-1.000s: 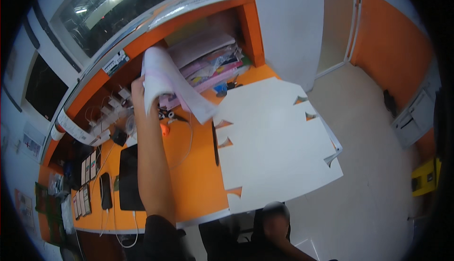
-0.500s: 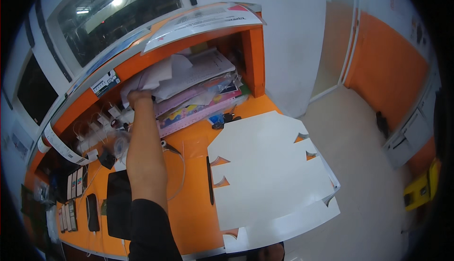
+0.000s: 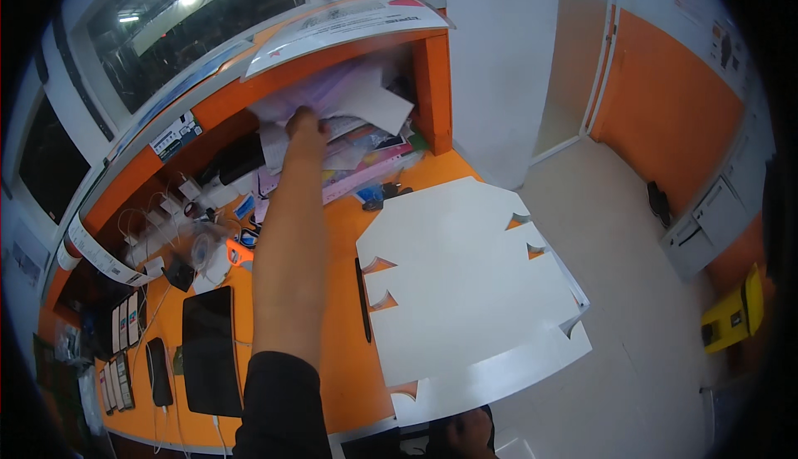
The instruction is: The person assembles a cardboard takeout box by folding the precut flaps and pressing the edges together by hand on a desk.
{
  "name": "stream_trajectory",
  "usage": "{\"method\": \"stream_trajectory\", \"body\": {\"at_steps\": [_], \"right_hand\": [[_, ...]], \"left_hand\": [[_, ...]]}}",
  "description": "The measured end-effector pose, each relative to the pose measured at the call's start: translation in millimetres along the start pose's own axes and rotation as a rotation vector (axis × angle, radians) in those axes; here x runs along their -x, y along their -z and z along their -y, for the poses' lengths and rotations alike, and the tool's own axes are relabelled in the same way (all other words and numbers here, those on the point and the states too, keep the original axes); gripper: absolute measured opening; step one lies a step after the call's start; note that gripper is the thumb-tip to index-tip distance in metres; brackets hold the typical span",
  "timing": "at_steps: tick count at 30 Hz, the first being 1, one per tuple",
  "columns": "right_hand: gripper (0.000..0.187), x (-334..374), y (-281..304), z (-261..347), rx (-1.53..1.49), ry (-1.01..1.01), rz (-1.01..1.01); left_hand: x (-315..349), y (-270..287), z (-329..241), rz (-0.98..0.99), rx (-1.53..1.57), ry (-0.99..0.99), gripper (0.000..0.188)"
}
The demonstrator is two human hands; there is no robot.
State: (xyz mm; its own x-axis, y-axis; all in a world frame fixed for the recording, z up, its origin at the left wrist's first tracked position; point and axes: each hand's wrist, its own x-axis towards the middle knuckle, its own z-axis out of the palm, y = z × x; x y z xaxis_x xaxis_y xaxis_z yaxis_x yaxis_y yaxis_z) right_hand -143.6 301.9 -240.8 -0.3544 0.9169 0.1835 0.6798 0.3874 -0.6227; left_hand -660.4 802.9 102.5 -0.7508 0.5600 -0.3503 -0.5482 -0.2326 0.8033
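My left hand (image 3: 306,120) reaches deep into the orange shelf compartment. Its fingers are closed on the near edge of some pale, purplish sheets (image 3: 320,89), blurred by motion. Under and beside them lie a white sheet (image 3: 386,111) and a stack with pink-edged sheets (image 3: 353,178) and clear plastic. My right hand (image 3: 470,432) shows only partly, low beneath the desk's front edge, and its fingers are not clear. A large white die-cut card sheet (image 3: 465,284) with notched edges lies flat on the right of the desk.
Left of my arm are a black tablet (image 3: 209,351), an orange-handled tool (image 3: 239,254), cables with white chargers (image 3: 170,203) and several phones (image 3: 125,322). A black pen (image 3: 363,301) lies by the card. The orange shelf post (image 3: 434,93) bounds the compartment's right side.
My left hand has moved right along the shelf, lifting and shifting the pale sheets. The orange-handled tool and more of the tablet now show. The view has shifted slightly.
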Motion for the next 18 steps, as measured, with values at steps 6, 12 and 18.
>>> {"method": "stream_trajectory", "body": {"at_steps": [6, 12, 18], "right_hand": [[0.01, 1, 19, -9, -0.11, 0.012, -0.118], [0.008, -3, 26, -5, -0.141, 0.009, -0.225], [0.01, 5, 28, -12, -0.125, -0.014, -0.252]], "left_hand": [[48, 55, 25, 0.175, 0.162, -0.024, 0.032], [142, 77, 30, 0.156, 0.24, 0.088, 0.03], [128, 84, 31, -0.272, 0.345, -0.15, 0.03]]}}
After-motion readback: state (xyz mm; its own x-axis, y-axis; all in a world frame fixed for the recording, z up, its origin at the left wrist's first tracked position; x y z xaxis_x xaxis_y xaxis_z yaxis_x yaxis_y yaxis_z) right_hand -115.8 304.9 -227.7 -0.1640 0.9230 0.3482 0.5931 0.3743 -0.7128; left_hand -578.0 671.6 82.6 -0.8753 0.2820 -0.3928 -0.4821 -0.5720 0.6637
